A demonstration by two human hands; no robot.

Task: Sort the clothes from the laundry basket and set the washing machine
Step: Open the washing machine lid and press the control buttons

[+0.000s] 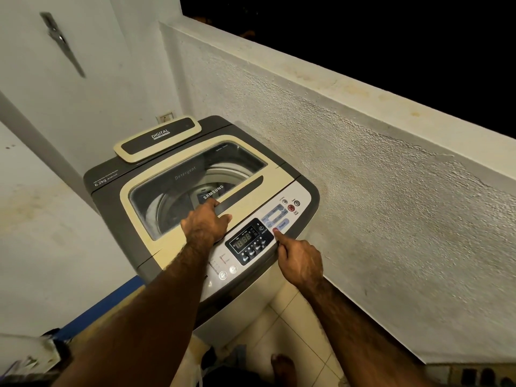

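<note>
1. Head view looks down on a top-loading Samsung washing machine [195, 196] standing in a corner between a smooth white wall and a rough plastered parapet [363, 169].
2. Its cream lid [251, 202] is closed; through the tinted window the steel drum shows only dimly, and whether clothes lie inside cannot be told.
3. Left hand [205, 224] lies palm down on the lid, fingers curled over the dark handle strip [240, 195], gripping nothing else.
4. Right hand [300, 261] is fisted except for the forefinger, whose tip touches the red button [275, 229] beside the "Program" label.
5. Dark display panel [250, 241] reads blurred digits; smaller labels are illegible.
6. A bare foot [283, 367] on glossy pale tiles is cut off by the frame's bottom edge.
7. No laundry basket is identifiable; the dark shapes at the bottom edge are too cropped to make out.
</note>
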